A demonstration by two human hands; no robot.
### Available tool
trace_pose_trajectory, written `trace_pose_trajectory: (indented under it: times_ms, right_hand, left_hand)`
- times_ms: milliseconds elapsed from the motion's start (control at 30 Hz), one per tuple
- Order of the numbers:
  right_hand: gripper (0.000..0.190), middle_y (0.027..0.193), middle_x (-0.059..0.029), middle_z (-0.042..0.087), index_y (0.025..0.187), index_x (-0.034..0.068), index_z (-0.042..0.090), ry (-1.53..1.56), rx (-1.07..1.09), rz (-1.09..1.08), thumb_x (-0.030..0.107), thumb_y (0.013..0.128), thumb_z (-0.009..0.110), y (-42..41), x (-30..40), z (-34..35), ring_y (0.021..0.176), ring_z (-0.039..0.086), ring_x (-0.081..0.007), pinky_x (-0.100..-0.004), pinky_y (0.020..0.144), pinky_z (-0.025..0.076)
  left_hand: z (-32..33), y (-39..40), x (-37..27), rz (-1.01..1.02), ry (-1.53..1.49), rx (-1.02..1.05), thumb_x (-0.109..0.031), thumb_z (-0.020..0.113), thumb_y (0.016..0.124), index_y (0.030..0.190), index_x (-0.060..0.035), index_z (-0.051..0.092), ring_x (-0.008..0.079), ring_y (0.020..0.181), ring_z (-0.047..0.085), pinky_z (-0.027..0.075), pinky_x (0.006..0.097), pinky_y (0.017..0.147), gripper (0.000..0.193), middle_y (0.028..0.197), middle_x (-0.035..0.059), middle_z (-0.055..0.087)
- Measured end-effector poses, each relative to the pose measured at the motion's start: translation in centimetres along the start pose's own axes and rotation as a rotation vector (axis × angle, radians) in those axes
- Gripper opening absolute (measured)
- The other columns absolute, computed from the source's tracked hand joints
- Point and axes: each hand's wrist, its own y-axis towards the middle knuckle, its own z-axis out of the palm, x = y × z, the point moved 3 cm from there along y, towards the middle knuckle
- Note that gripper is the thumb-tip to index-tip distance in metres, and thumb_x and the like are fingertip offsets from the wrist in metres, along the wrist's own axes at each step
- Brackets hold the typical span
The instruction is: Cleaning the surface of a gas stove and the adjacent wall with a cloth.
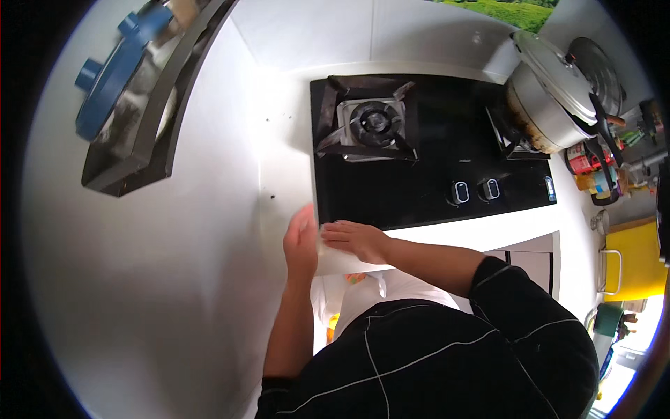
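Note:
My left hand is upright at the near left corner of a black glass gas cooktop, over the white counter. Its outline is slightly blurred, and no object shows in it. Close to its right, my right hand reaches across the cooktop's front edge with its fingers extended towards the left hand and no visible object in its grasp. Small dark crumbs lie on the white counter left of the cooktop. A burner with a dark metal pan support stands beyond the hands.
A large lidded metal pot covers the right burner. Two control knobs sit near the cooktop's front. A dark wall shelf with blue-lidded containers juts out at upper left. Jars and a yellow board stand at right.

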Motion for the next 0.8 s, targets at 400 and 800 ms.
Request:
trace_pose_trajectory:
  times_ms: [400,800]
  right_hand:
    - [0.021,0.085,-0.0151,0.065,0.085,0.004,0.061,-0.204,-0.473,1.029,0.024,0.079,0.06,-9.4,-8.0,-14.3,0.083,0.062,-0.0321,-0.0394,0.075,0.049]
    - [0.02,0.077,-0.0146,0.063,0.076,0.005,0.059,-0.175,-0.239,1.089,0.025,0.074,0.063,-11.0,-13.0,-16.7,0.08,0.061,-0.0326,-0.041,0.07,0.049]
  left_hand:
    - [6.6,15.6,4.4,-0.075,0.46,-0.058,-0.01,0.061,0.079,0.111,-0.003,0.051,0.0276,0.09,0.058,0.046,0.0345,0.078,0.035,0.095,0.015,0.059]
    - [9.1,10.7,4.7,0.02,0.475,-0.27,-0.004,0.063,0.074,0.09,-0.0016,0.057,0.0292,0.073,0.06,0.047,0.0366,0.067,0.018,0.076,0.0133,0.06]
